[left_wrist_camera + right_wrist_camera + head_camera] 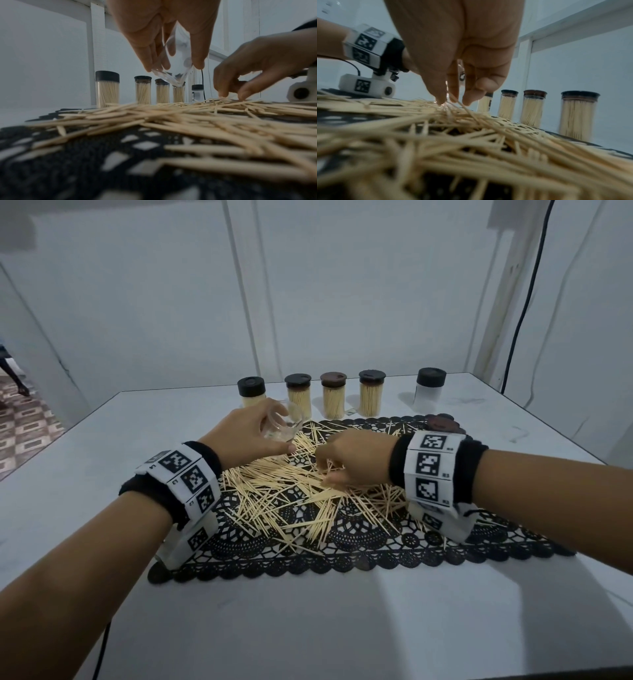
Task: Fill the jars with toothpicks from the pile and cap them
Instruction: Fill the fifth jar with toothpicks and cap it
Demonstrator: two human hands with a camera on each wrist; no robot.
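- Left forearm comes in from lower left, angled up toward centre; marker band on wrist [185, 474].
- Left hand [245, 433] raised off the mat, palm down, fingers and thumb curled round an empty clear jar [282, 424]; jar tilted, lidless, held above the far-left edge of the pile. Left wrist view: fingertips [150, 63] pinch the jar [173, 65] from both sides, jar hangs below the palm.
- Toothpick pile [308, 491] loose and scattered across the middle of the black lace mat [376, 556], on the white table [308, 628].
- Back row behind the mat, left to right: four capped jars full of toothpicks [251, 395] [299, 398] [333, 400] [371, 397], upright, near one another; then a capped empty jar [430, 386] standing apart at the right.
- Loose dark lid [442, 422] on the mat's far-right edge, partly hidden by the right wrist band.
- Right hand [356, 460] low on the pile, palm down, knuckles up, fingers bent downward. Right wrist view: thumb and fingertips [440, 97] close together, touching toothpicks [453, 121]; one or two sticks seem pinched and lifted, blurred, not certain.
- Right forearm enters from the right edge, roughly level; marker band on wrist [431, 470].
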